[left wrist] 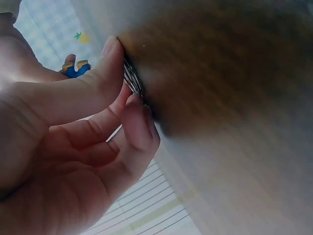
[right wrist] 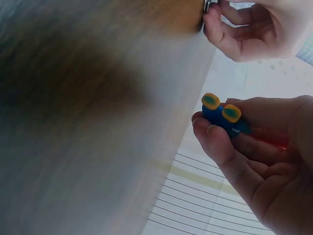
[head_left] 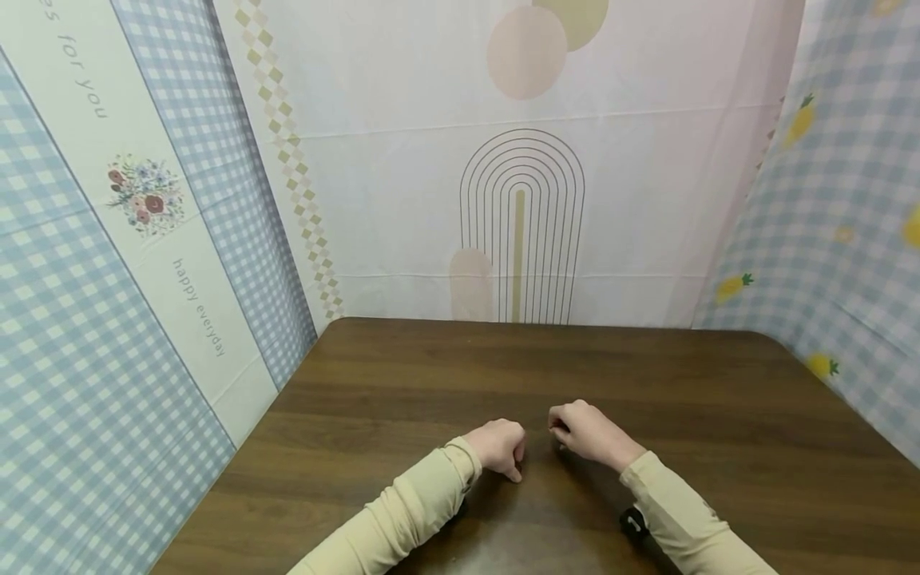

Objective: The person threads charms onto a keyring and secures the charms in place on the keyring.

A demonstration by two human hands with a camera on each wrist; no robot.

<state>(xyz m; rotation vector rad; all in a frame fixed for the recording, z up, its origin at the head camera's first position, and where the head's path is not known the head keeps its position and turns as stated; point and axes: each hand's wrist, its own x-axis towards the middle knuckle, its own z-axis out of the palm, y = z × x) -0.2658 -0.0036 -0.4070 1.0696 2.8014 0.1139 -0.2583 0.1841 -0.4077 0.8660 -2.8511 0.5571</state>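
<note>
Right hand (right wrist: 254, 147) up close curls its fingers around a small blue toy with two yellow caps (right wrist: 222, 116), just above the dark wooden surface (head_left: 402, 375). Left hand (left wrist: 73, 147) beside it pinches a thin stack of metal rings (left wrist: 132, 78) against that surface.

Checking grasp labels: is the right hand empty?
No, the right hand grips a small blue toy with yellow-capped ends between thumb and fingers.
</note>
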